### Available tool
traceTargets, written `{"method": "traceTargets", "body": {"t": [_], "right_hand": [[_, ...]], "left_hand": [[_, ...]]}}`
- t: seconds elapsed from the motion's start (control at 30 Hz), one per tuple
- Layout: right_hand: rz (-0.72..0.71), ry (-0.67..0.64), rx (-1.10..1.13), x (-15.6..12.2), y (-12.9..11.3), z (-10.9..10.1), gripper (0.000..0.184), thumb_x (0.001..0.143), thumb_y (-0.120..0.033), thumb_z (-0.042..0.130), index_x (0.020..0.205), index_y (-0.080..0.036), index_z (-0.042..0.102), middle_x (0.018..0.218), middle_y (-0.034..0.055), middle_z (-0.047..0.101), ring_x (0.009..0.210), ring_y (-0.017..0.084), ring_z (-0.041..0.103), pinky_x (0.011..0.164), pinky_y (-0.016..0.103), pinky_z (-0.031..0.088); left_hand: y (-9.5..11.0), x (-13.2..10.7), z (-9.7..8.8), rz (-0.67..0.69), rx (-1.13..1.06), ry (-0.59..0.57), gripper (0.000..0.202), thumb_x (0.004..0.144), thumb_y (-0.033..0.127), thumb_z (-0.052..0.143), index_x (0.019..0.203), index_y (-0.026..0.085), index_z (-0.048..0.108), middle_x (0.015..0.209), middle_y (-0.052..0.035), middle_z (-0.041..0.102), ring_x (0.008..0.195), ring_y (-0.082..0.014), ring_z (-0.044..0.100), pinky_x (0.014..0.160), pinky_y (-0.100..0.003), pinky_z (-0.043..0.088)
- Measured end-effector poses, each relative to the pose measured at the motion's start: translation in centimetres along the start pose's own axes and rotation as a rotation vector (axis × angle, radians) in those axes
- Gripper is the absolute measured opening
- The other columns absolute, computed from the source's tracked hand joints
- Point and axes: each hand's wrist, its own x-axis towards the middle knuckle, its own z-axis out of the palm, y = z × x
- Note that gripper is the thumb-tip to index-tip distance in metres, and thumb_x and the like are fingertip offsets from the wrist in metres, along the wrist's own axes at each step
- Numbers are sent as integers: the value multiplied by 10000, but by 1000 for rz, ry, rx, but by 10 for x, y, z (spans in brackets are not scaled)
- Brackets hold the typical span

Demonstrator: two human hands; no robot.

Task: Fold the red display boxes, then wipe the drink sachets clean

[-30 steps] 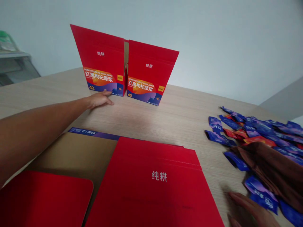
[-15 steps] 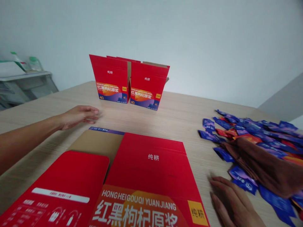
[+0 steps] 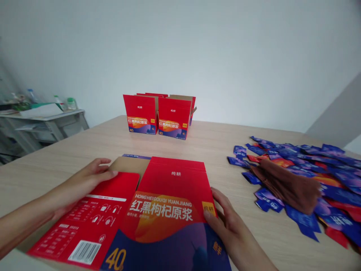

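Note:
A red and blue carton [image 3: 166,205], partly flattened, lies before me with its printed front and left side panel facing up. At its left edge is my left hand [image 3: 94,175], its thumb over the upper corner of the side panel and its fingers around the edge, partly hidden. My right hand [image 3: 227,220] grips the right edge, thumb on the front by the yellow label, other fingers beyond or under the edge. Tan inner cardboard [image 3: 129,165] shows at the upper left.
Erected red cartons with raised flaps, such as the front right one [image 3: 172,122], stand together at the back of the table [image 3: 208,143]. Several blue and red pouches [image 3: 304,152] are heaped at right, with a brown cloth [image 3: 287,186] on them. A side desk [image 3: 52,117] stands far left.
Both hands have moved in from beside the carton and now hold its left and right edges. The view has shifted, with more of the carton's front showing.

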Motion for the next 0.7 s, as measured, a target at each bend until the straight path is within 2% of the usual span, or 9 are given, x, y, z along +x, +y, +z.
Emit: {"method": "traceTargets", "body": {"t": [0.1,0.17,0.23,0.37,0.53,0.63,0.7], "right_hand": [[12,65,-41,12,3,16,705,960,-622,664,1557,-252,609,1693,157,527,1664,411,340,1326,699,306],[-14,54,-19,18,-3,15,721,920,-621,713,1530,-249,618,1663,159,560,1656,420,350,1339,698,273],[-53,40,33,21,-15,10,691,910,-610,732,1495,-258,623,1613,148,611,1595,403,456,1329,675,318],[-67,-27,200,21,-44,-5,697,945,-597,701,1521,-234,552,1537,150,676,1397,346,667,1218,594,506],[-21,15,388,20,-78,-18,802,870,-633,811,1517,-234,557,1504,149,717,1352,373,706,1173,576,550],[-44,101,419,23,-100,-27,806,830,-691,845,1464,-250,611,1545,131,693,1408,379,664,1214,560,517],[-118,147,447,26,-119,-33,759,840,-705,842,1428,-278,625,1565,110,678,1422,365,653,1214,536,523]], "left_hand": [[7,-6,6,-146,-134,51,845,430,590,913,1164,419,530,1057,-31,837,1012,-427,826,804,-566,692],[13,-11,8,-144,-138,75,843,430,546,897,1166,408,509,986,-26,831,1006,-426,824,784,-558,678],[21,-19,8,-118,-146,98,820,429,523,885,1151,407,515,1007,-15,822,1027,-415,818,779,-543,670],[38,-39,6,-10,-167,167,765,428,469,877,1114,383,550,1138,1,790,1054,-356,807,776,-463,661],[68,-66,13,25,-322,190,530,578,402,841,1059,359,626,906,17,780,895,-313,810,631,-388,623],[95,-88,24,149,-446,144,409,671,392,810,1060,318,712,958,-11,820,836,-295,808,613,-374,633],[114,-104,30,243,-539,82,413,721,415,790,1101,257,754,1008,-45,836,768,-272,795,645,-382,654]]}}
